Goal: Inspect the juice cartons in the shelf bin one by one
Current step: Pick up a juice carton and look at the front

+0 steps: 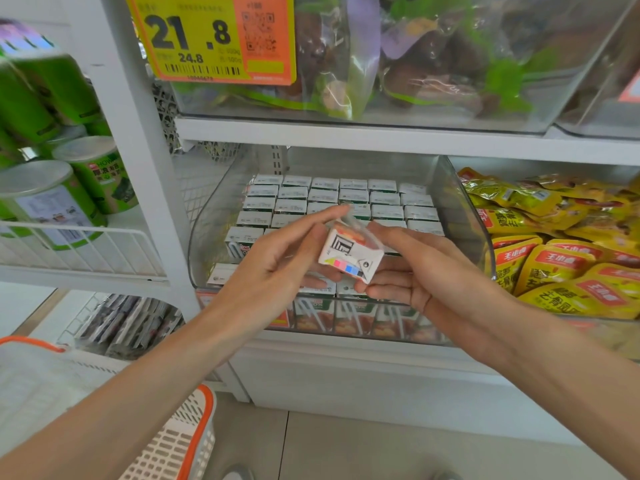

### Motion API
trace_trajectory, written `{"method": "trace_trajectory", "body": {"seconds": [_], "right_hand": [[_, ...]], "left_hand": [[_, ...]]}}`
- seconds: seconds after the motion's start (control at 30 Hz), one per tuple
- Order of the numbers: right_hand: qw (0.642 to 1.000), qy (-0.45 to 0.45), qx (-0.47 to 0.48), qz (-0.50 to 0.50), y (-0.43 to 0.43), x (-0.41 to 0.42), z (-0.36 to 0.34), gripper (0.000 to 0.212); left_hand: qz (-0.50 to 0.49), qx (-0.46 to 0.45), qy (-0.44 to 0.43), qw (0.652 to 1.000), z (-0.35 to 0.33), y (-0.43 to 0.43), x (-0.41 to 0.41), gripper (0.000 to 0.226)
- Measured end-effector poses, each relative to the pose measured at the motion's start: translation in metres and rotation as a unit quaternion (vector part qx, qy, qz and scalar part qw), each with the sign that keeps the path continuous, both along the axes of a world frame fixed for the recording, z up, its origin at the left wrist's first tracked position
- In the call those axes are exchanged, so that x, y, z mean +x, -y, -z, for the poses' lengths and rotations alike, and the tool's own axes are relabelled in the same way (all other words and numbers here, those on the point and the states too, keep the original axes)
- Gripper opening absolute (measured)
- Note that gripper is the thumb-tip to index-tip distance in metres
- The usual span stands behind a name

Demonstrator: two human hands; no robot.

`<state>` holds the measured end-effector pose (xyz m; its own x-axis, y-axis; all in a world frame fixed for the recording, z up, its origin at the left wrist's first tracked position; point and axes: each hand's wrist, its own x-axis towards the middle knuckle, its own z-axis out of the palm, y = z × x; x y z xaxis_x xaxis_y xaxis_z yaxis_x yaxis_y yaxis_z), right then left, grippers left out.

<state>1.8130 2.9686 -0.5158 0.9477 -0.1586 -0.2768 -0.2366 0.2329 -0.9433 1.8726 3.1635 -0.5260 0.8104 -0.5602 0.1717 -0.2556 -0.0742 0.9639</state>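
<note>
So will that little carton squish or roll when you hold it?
Probably stiff: the carton keeps sharp corners between the left hand and right hand. Likely light, since fingertips alone hold it. It shouldn't roll; its sides are flat.

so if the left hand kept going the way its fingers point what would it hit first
The held carton, which the left hand grips; just beyond it is the right hand, also holding it, though depth is unclear.

- Held carton point(349, 252): small, white, tilted, its end face with colour squares and a black mark toward the camera; pinched over the bin between left hand point(277, 258) and right hand point(415, 275).
- Cartons point(353, 195): upright, tight rows, white tops up, in the clear bin point(465, 216).
</note>
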Motion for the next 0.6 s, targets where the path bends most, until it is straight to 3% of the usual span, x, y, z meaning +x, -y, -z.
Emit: {"method": "trace_trajectory", "body": {"seconds": [0.13, 0.23, 0.37, 0.6], "right_hand": [[0.998, 0.056, -0.023, 0.026, 0.0005, 0.0011, 0.0059, 0.029], [0.992, 0.111, -0.066, 0.016, 0.0021, 0.0005, 0.0096, 0.033], [0.977, 0.170, -0.131, -0.007, 0.0027, -0.0005, 0.0098, 0.040], [0.943, 0.254, -0.210, -0.051, 0.0028, -0.0029, 0.0098, 0.039]], "left_hand": [[-0.008, -0.003, -0.026, 1.000, 0.0020, -0.0009, 0.0017, 0.043], [-0.028, 0.004, -0.055, 0.998, 0.0016, -0.0020, 0.0038, 0.060], [-0.065, 0.030, 0.037, 0.997, 0.0011, -0.0050, 0.0046, 0.040], [-0.092, 0.034, 0.104, 0.990, 0.0081, -0.0086, 0.0096, 0.044]]}}
